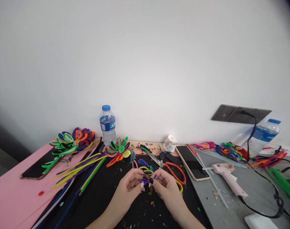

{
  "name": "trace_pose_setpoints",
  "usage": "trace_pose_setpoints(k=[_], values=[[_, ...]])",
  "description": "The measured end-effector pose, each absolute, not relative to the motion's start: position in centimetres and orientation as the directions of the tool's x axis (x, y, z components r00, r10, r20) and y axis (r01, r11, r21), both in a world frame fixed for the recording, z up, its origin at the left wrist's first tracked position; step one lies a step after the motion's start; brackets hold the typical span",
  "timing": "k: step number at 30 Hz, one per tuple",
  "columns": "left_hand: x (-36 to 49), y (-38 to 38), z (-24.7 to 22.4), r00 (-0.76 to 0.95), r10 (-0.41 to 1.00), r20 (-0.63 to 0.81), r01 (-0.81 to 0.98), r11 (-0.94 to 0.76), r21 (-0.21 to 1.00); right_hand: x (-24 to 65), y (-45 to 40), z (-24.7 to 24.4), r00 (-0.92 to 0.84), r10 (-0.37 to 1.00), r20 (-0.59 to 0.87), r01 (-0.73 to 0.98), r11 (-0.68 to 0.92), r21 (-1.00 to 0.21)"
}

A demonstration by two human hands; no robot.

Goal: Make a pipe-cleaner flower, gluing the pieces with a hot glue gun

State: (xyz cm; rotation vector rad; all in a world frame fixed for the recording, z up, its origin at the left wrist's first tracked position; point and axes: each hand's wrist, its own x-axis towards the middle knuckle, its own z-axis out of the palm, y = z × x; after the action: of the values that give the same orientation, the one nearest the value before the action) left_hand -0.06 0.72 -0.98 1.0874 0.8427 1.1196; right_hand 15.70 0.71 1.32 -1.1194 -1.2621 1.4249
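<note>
Purple fuzzy wire (145, 181) is pinched between your left hand (130, 184) and right hand (165, 186), so you should probably grip closely and bend gently.

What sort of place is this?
Looks like a craft workspace, whether at home or in a studio I can't tell. Giveaways: a bundle of yellow and purple fuzzy stems, a pale pink glue gun and red-handled scissors.

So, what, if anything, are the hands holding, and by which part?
The left hand and right hand pinch a small purple pipe-cleaner piece; exactly which part, I cannot tell.
</note>
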Motion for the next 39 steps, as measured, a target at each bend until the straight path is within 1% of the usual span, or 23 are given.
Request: trace_pose_setpoints(k=[6, 12, 17, 24, 31, 39], values=[[0.0, 0.68, -0.56, 0.248, 0.968, -0.021, -0.281, 0.093, 0.955, 15.74, 0.77, 1.02, -0.193, 0.98, -0.053, -0.058, -0.066, -0.996], [0.0, 0.6, -0.36, 0.249, 0.968, -0.026, -0.291, 0.1, 0.951, 15.9, 0.73, 1.27, -0.177, 0.981, -0.08, -0.076, -0.095, -0.993], [-0.04, 0.54, -0.5, 0.238, 0.971, -0.032, -0.273, 0.099, 0.957, 15.84, 0.75, 1.66, -0.158, 0.986, -0.05, -0.051, -0.059, -0.997], [-0.09, 0.69, -0.23, 0.25, 0.967, -0.045, -0.233, 0.105, 0.967, 15.94, 0.63, 1.58, -0.16, 0.986, 0.037, 0.031, 0.043, -0.999], [-0.08, 0.72, -0.58, 0.254, 0.967, -0.011, -0.234, 0.072, 0.97, 16.03, 0.81, 1.47, -0.181, 0.983, 0.04, 0.066, 0.052, -0.996], [-0.01, 0.67, -0.34, 0.244, 0.97, -0.009, -0.207, 0.062, 0.976, 16.04, 0.76, 1.45, -0.182, 0.982, 0.045, 0.063, 0.057, -0.996]])
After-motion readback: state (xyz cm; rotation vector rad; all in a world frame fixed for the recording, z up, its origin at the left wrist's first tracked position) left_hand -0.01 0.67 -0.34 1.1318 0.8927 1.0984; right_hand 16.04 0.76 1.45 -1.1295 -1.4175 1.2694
